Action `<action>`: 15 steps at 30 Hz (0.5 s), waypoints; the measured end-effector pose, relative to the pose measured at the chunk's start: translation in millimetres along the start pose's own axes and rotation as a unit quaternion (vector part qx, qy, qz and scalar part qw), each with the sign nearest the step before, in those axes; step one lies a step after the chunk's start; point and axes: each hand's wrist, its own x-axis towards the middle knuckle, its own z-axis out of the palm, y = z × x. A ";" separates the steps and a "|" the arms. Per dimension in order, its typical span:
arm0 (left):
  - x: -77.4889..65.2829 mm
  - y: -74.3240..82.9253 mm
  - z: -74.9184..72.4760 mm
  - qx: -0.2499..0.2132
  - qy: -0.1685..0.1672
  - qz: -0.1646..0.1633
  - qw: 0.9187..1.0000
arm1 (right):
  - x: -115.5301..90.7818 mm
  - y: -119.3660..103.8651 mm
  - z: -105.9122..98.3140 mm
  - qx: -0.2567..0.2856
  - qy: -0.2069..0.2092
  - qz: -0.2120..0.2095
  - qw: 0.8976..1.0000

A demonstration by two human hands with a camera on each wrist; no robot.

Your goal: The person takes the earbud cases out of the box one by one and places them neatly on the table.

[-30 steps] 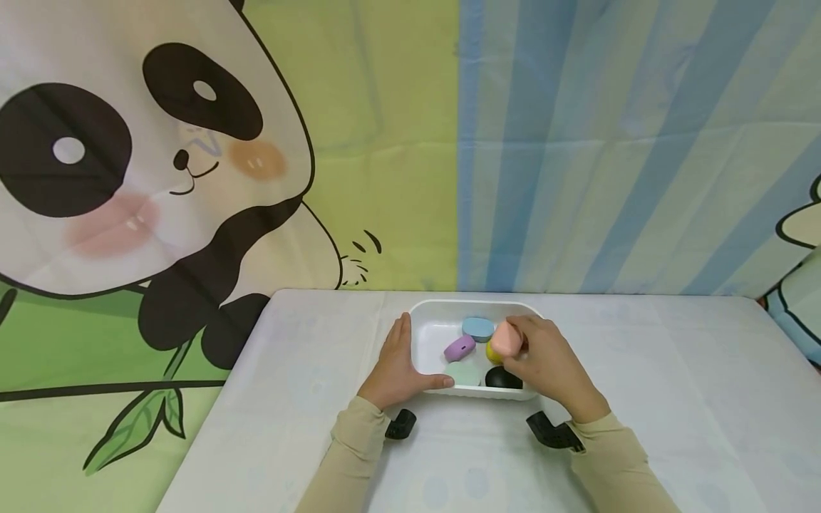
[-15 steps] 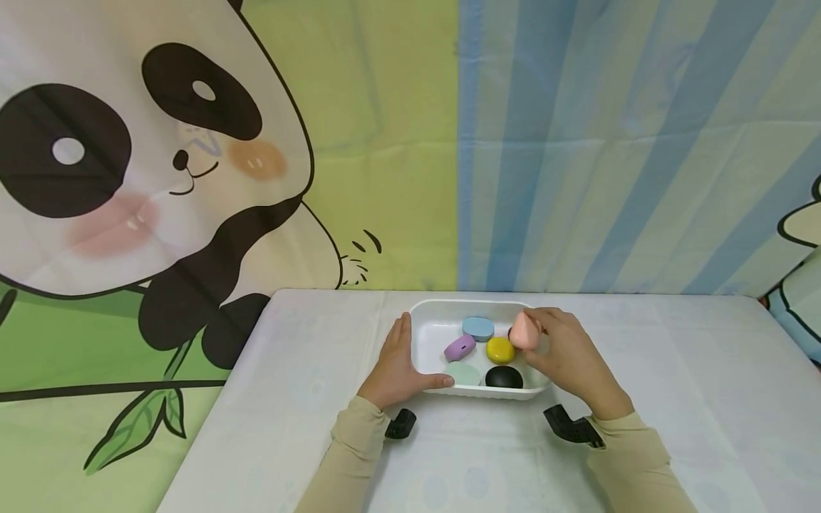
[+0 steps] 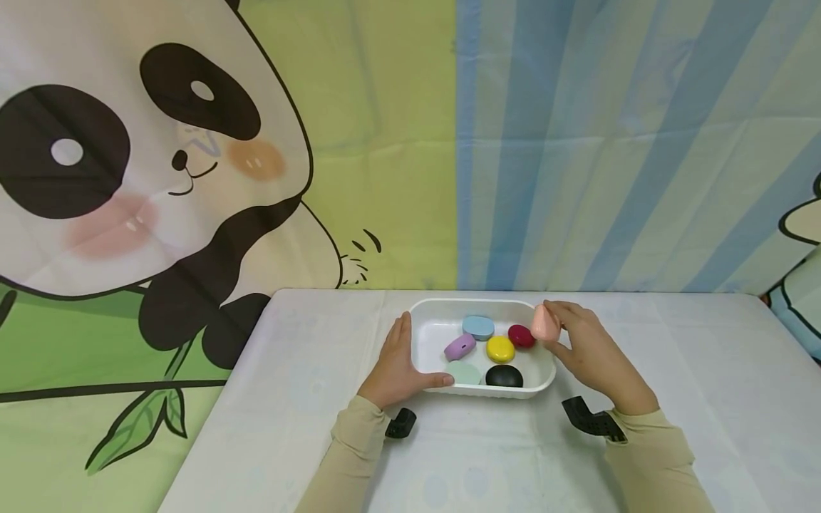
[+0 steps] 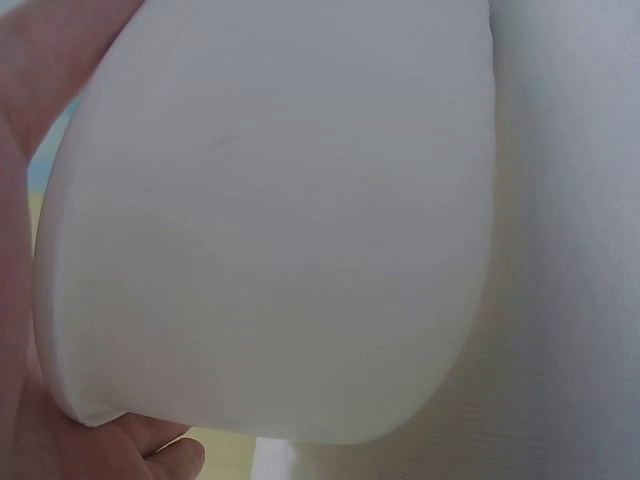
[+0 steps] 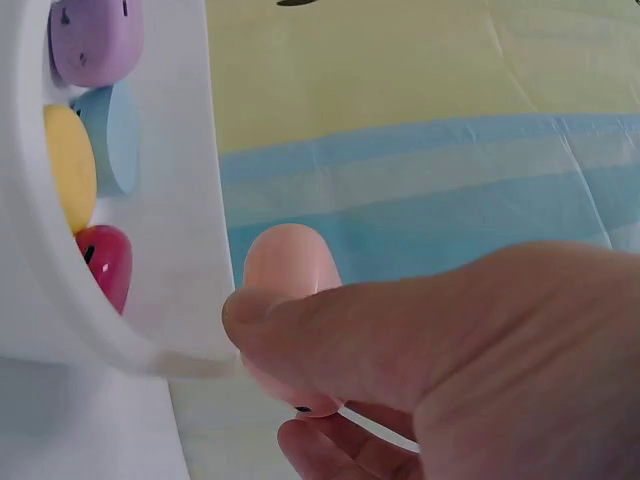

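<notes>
My left hand grips the left end of a white plastic tray, thumb over the front rim and fingers along the side wall. In the left wrist view the tray's outer wall fills most of the picture. My right hand pinches a pink pebble-shaped piece at the tray's right rim; the right wrist view has the thumb across the pink piece, with a small dark mark low on it. Inside the tray sit red, yellow, blue, purple, pale green and black rounded pieces.
The tray stands on a white-covered table, near its back edge. Behind rises a printed cloth with a panda and stripes. Black mounts show at both wrists.
My right hand has carried the pink piece rightward from over the yellow piece to the right rim, uncovering the yellow and red pieces. The left hand and tray stay in place.
</notes>
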 end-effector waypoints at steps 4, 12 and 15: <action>0.3 -0.9 0.9 0.000 0.001 -0.001 1.000 | -0.9 3.2 -2.2 -0.009 -0.006 0.008 1.000; 1.3 -2.2 1.4 0.001 -0.001 -0.001 1.000 | 0.2 16.3 0.5 -0.020 0.048 -0.060 0.997; 1.2 -1.5 1.0 -0.001 0.000 -0.001 1.000 | 0.4 20.7 1.6 -0.035 0.041 -0.058 0.997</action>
